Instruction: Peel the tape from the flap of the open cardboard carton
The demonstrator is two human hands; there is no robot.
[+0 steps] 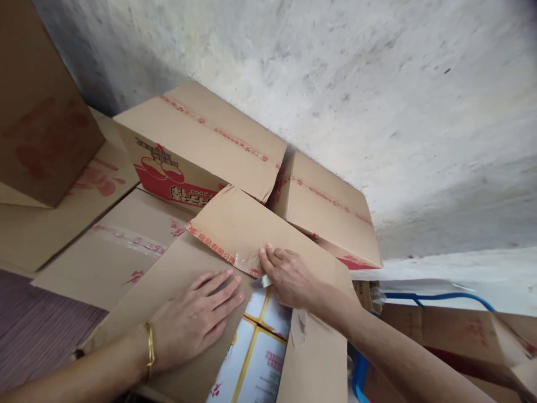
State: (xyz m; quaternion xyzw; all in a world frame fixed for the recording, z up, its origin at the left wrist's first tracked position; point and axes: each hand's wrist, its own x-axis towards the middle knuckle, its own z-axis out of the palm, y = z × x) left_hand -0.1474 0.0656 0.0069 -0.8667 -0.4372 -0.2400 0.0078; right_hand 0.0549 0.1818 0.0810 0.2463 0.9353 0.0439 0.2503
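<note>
My left hand (197, 319) lies flat, palm down, fingers straight and slightly spread, pointing up and to the right. A gold bangle (150, 350) circles that wrist, and the forearm runs in from the lower left. My right hand (289, 277) is curled, fingertips pressed down, thumb tucked low; its forearm comes in from the lower right.

Matt brown corrugated cardboard is seen in the carton flaps (235, 235) at the lower centre, where strips of glossy clear tape (245, 260) with red print are stuck along the edge. Smooth, glossy printed white card is shown by the inner boxes (260, 347) at the bottom centre. A rough, matt, mottled plaster finish is presented by the wall (398, 112) in the upper right. Shiny yellow metal is shown by the bangle (150, 344) at the lower left, and smooth blue plastic by the tube (440, 296) at the right.
</note>
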